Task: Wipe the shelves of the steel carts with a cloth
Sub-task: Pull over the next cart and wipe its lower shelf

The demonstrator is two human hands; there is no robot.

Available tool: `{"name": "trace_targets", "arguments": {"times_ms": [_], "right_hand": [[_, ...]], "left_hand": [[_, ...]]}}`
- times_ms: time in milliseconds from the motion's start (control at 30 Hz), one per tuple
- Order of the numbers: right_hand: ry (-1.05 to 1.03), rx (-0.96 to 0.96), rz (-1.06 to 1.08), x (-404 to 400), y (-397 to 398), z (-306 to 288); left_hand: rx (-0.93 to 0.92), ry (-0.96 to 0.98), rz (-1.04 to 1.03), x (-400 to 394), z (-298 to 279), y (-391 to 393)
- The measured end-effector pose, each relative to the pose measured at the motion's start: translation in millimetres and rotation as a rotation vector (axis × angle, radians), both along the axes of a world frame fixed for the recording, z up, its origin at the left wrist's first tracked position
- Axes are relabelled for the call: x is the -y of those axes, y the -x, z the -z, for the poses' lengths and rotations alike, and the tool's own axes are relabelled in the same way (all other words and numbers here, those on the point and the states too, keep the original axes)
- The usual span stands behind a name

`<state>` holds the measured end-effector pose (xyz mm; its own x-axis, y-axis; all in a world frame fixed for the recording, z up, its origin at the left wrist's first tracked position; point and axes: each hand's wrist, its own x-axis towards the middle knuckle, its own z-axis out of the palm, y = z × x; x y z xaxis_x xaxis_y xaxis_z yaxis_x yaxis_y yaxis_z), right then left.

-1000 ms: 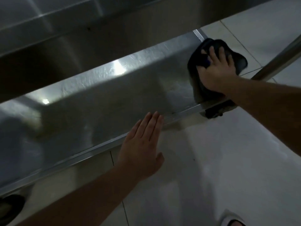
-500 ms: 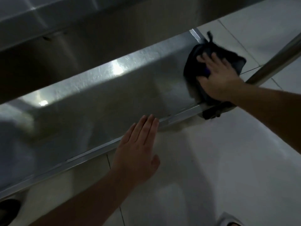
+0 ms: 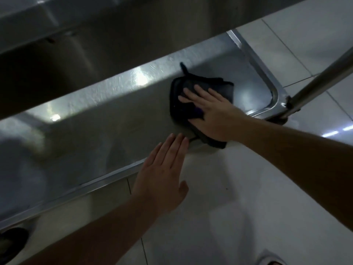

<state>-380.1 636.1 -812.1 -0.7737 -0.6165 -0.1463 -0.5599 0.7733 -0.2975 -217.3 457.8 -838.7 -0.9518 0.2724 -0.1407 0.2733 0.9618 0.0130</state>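
The right hand's (image 3: 208, 113) fingers (image 3: 191, 92) lie flat and slightly spread, pressing the dark cloth (image 3: 193, 106) onto the lower shelf (image 3: 114, 119) near its front rim. The left hand (image 3: 162, 175), fingers straight and together, hovers over that rim.

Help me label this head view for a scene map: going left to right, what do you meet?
caster wheel → left hand → right hand pressing the dark cloth → cart post
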Motion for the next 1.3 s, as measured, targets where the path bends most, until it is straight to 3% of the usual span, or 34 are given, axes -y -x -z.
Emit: {"name": "trace_targets", "arguments": {"times_ms": [200, 333, 433, 600, 667, 800, 867, 1033, 1133, 1300], "right_hand": [[-0.183, 0.037, 0.484, -85.5, 35.6, 0.7], [-0.193, 0.000, 0.591, -76.7, 54.6, 8.7], [-0.120, 0.032, 0.491, -34.8, 55.1, 4.5], [-0.137, -0.092, -0.113, 33.8, 20.4, 2.9], [-0.150, -0.090, -0.203, 32.0, 24.0, 0.6], [-0.028, -0.024, 0.099, -8.4, 35.4, -5.2], [-0.108, -0.053, 0.230, -35.3, 48.5, -4.9], [-0.101, 0.164, 0.543, -26.3, 71.0, -10.6], [-0.077, 0.068, 0.499, 23.0, 51.5, 0.4], [-0.110, -0.022, 0.213, 151.6, -6.7, 3.9]], "left_hand": [[-0.011, -0.059, 0.009, -1.9, -3.1, 2.1], [-0.006, -0.065, 0.010, -2.6, -3.4, 4.7], [0.011, -0.060, 0.018, -1.0, -2.6, 6.6], [0.056, -0.066, 0.041, 0.3, -3.3, 5.4], [0.088, -0.085, 0.072, 2.9, -6.7, 8.3], [0.062, -0.081, 0.169, 24.8, -17.3, -0.3], [0.031, -0.060, 0.168, 54.0, -23.3, -15.9], [-0.027, -0.076, 0.084, 148.0, -28.6, -77.3], [-0.040, -0.045, 0.038, 182.4, -22.7, -106.3], [-0.029, -0.038, 0.039, 190.7, -10.8, -112.4]]}}
